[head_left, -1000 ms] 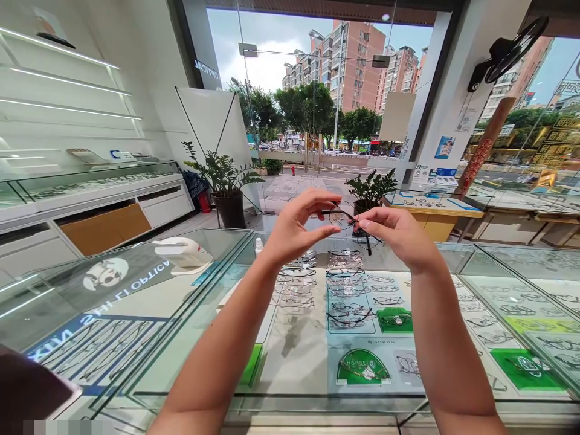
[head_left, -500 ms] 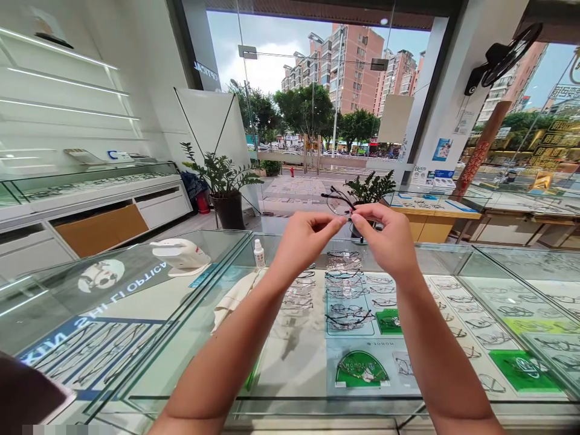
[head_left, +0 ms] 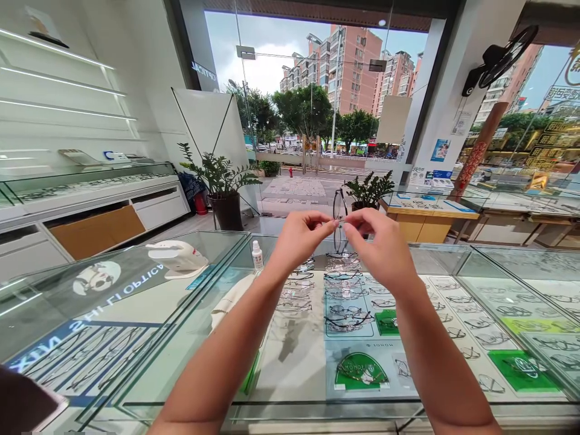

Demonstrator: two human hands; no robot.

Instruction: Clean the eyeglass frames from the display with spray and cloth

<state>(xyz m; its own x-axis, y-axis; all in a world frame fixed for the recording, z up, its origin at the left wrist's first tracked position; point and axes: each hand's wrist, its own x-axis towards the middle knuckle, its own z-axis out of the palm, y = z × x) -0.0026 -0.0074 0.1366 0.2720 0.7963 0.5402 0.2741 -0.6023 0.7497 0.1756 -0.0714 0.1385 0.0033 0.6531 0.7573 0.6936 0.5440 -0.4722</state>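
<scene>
A pair of eyeglasses (head_left: 338, 204) with thin dark rims is held up above the glass display case, turned on end so one lens stands above the fingers and the other below. My left hand (head_left: 304, 238) pinches it from the left near its middle. From the right, my right hand (head_left: 379, 241) closes thumb and fingers at the same spot, fingertips almost meeting the left ones. The exact contact of the fingertips is partly hidden. Beneath, rows of eyeglasses (head_left: 347, 317) lie inside the display case (head_left: 294, 356).
A small white spray bottle (head_left: 257, 256) and a pale cloth (head_left: 229, 302) are by the left hand's forearm. A white device (head_left: 177, 258) stands farther left. Potted plants (head_left: 225, 202) stand beyond the case, before the glass doors. A wall fan (head_left: 501, 60) hangs at right.
The eyeglasses have turned from lying slantwise with the temples showing to upright on end, lenses stacked. Both hands have shifted slightly left and stay closed.
</scene>
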